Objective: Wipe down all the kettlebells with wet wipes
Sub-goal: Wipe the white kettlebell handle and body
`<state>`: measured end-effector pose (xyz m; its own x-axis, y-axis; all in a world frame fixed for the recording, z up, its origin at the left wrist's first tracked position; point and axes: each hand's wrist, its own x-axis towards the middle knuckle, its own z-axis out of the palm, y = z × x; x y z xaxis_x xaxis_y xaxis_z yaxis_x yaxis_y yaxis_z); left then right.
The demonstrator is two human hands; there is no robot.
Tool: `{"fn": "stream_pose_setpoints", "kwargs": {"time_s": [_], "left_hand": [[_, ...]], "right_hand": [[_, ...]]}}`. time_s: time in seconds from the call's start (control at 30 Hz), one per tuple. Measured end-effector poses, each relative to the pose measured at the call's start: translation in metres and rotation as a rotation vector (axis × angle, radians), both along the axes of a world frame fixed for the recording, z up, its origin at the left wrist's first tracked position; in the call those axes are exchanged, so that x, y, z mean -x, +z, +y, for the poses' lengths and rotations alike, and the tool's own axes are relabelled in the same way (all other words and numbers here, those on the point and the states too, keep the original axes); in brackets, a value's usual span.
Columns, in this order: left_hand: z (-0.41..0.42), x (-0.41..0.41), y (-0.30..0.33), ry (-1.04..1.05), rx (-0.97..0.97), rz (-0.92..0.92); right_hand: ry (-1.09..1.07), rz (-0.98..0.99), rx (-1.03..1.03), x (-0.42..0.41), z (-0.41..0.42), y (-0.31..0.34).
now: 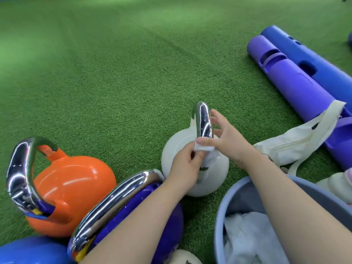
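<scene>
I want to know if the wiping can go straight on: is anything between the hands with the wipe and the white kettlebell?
Nothing visible. The left hand and right hand pinch the wipe right at the base of the white kettlebell handle.

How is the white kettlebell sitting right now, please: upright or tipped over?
Upright. The white kettlebell rests on the turf with its chrome handle pointing up, while both hands hold a wipe at the handle's base.

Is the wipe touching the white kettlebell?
Touching. The head view shows the wipe, pinched by both hands, pressed against the white kettlebell where its shiny handle meets the body.
</scene>
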<state>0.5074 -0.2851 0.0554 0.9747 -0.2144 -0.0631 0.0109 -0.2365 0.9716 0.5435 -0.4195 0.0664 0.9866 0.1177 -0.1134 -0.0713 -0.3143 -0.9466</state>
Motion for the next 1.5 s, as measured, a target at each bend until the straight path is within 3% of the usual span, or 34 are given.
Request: {"fn": "stream_pose_setpoints", "kwargs": {"time_s": [0.27,0.4,0.57,0.83,1.0,1.13,1.3,1.37,1.5], "left_hand": [[-0.005,-0.004,-0.001,-0.066,0.147,0.190],[-0.003,0.010,-0.021,-0.028,0.122,0.213],[-0.009,0.021,-0.029,0.046,0.047,0.131],[-0.026,-0.006,0.001,-0.016,-0.113,0.078],[-0.035,-0.022,0.013,-0.010,-0.016,0.228],[-0.049,-0.033,0.028,0.096,0.075,0.323],[-0.060,-0.050,0.054,0.180,0.293,0.521],[-0.062,-0.057,0.062,0.190,0.328,0.582],[-0.060,-0.068,0.074,0.148,0.302,0.704]], "right_hand": [[-0.515,0.086,-0.391,0.008,-0.005,0.003],[-0.560,0.127,-0.426,0.017,-0.005,0.000],[-0.558,0.074,-0.359,0.017,0.004,-0.001],[-0.508,0.073,-0.217,0.016,0.010,-0.004],[-0.546,0.024,-0.194,0.018,0.008,-0.007],[-0.617,-0.128,-0.158,0.018,0.007,-0.004],[-0.584,-0.236,-0.241,0.024,0.010,0.002],[-0.510,-0.241,-0.146,0.027,0.011,0.002],[-0.371,-0.167,0.256,0.029,0.014,0.000]]}}
